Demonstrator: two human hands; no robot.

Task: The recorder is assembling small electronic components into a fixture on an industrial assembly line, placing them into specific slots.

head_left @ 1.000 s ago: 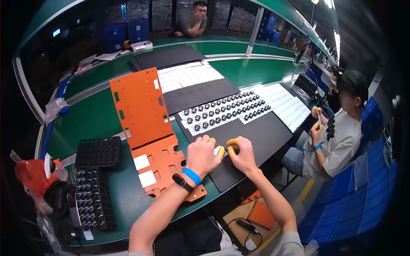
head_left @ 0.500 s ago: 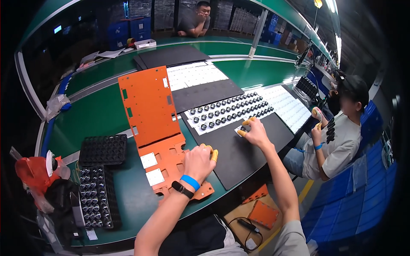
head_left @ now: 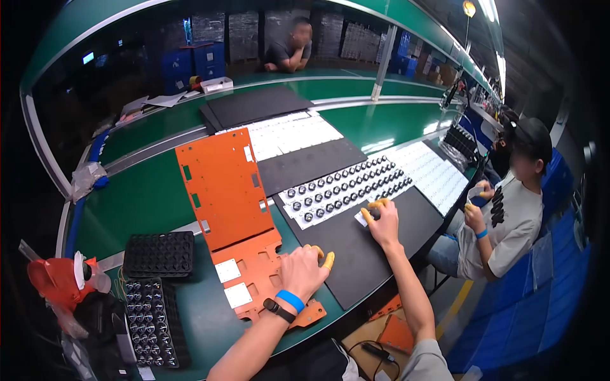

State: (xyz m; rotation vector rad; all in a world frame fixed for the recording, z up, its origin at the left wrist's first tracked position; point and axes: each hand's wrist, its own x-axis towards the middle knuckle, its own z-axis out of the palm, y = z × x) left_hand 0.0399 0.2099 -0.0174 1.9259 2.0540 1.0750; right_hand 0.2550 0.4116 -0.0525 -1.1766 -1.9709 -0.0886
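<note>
My right hand (head_left: 384,227), with yellow finger cots, pinches a small white square board (head_left: 363,218) above a black foam sheet (head_left: 362,263). Just beyond it, white boards topped with several rows of round black lens-like parts (head_left: 343,186) lie on the sheet. My left hand (head_left: 305,272), also in yellow finger cots, is curled over the right side of an orange hinged fixture (head_left: 222,190); whatever its fingers hold is hidden. The fixture's lid stands raised. Two white square boards (head_left: 237,295) sit in the left of its base.
Left of the fixture are a black tray (head_left: 159,255) and a tray of shiny round parts (head_left: 147,324). More white boards (head_left: 426,174) lie to the right. A co-worker (head_left: 502,209) sits at the right; another person (head_left: 291,51) leans on the far bench.
The whole scene sits lower in the picture. My right hand has drawn back a little from the rows of black parts, still pinching the board. My left hand stays over the fixture.
</note>
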